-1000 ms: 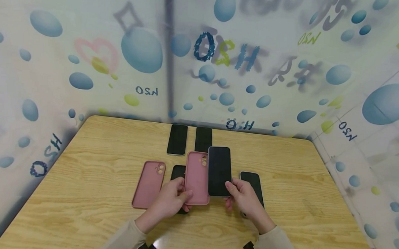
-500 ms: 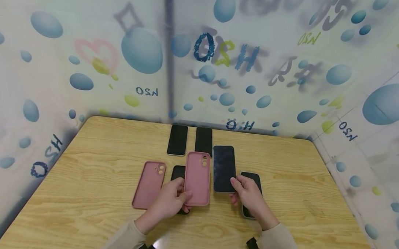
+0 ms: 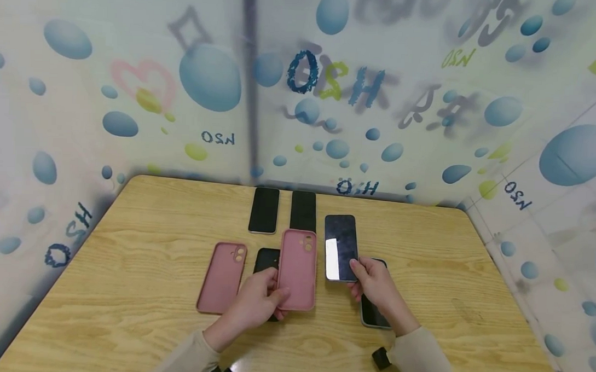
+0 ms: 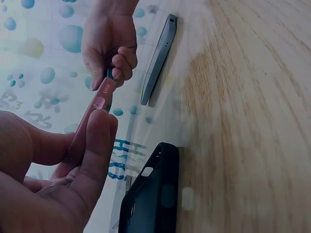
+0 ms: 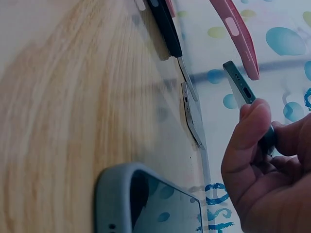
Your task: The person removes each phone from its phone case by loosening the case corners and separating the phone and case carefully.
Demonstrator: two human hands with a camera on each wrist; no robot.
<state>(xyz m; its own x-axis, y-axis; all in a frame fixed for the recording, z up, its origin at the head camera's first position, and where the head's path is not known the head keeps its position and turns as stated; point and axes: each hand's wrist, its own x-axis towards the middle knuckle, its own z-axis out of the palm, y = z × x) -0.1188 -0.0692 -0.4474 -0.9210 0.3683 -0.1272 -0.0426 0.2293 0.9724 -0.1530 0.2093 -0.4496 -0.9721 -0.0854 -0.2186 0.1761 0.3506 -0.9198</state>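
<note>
My left hand (image 3: 255, 300) pinches a pink phone case (image 3: 297, 271) at its lower left edge, thumb on the inside face. The case has its open side up and its camera cutout at the far end. To its right, my right hand (image 3: 379, 283) pinches a smartphone (image 3: 339, 239) by its lower right corner. The phone's dark screen faces up with a white reflection, and a gap separates it from the case. In the right wrist view, the phone's bottom edge (image 5: 239, 82) shows its port. Both held things are above the table.
A second pink case (image 3: 222, 276) lies at left. A black case (image 3: 266, 259) is partly hidden under my left hand. A phone in a grey case (image 3: 374, 314) lies below my right hand. Two phones, one left (image 3: 264, 209) and one right (image 3: 304, 208), lie near the table's back edge.
My right hand has carried the phone right and slightly away, widening the gap from the pink case. A bright reflection now shows on its screen. The left hand has hardly moved.
</note>
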